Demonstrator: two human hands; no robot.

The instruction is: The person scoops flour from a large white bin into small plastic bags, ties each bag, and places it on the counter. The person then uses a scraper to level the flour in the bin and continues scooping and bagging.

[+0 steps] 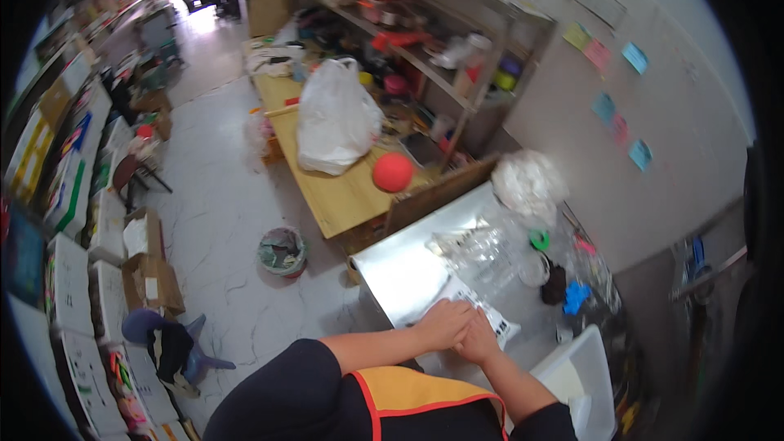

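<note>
A white plastic packet (487, 309) with dark printing lies on the steel tabletop (398, 272) before me. My left hand (447, 323) reaches in from the left and rests over the packet's near side. Against it, fingers bent inward, is my right hand (479, 338). The two hands meet at the packet, and their fingertips are hidden, so whether they pinch it cannot be seen. Just beyond the packet lie clear plastic bags (490, 251).
Right of my hands stands a translucent plastic bin (603, 373) with pale contents. A blue crumpled item (576, 297), a dark brown item (554, 285) and a green ring (539, 239) lie nearby. Beyond is a wooden table (331, 208) with a white bag (337, 116) and red ball (393, 172).
</note>
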